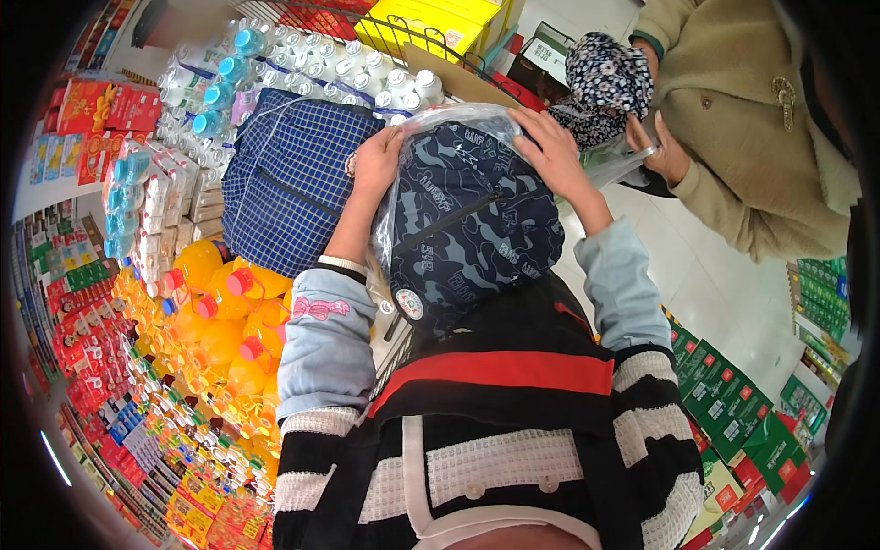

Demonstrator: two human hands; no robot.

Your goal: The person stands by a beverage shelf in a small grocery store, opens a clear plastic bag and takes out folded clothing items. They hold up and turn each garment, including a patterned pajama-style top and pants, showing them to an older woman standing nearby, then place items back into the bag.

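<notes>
A dark camouflage-patterned fabric bag [474,220] with a zip and printed lettering sits in front of my body, partly inside a clear plastic bag [454,113]. At its left side, my left hand [377,163] pinches the edge of the plastic. My right hand [552,150] holds the plastic rim at the upper right, its fingers bent over the edge. A blue checked fabric bag [295,185] with a dark zip lies just left of my left hand, on top of stacked goods. The plastic hides part of the camouflage bag's edges.
Large orange-juice bottles [227,295] and white-capped bottles [330,62] are stacked to the left. A wire rack [412,31] holds yellow boxes [440,27]. At right, a person in a tan coat [742,137] holds floral fabric [608,82]. Green cartons [722,392] stand lower right.
</notes>
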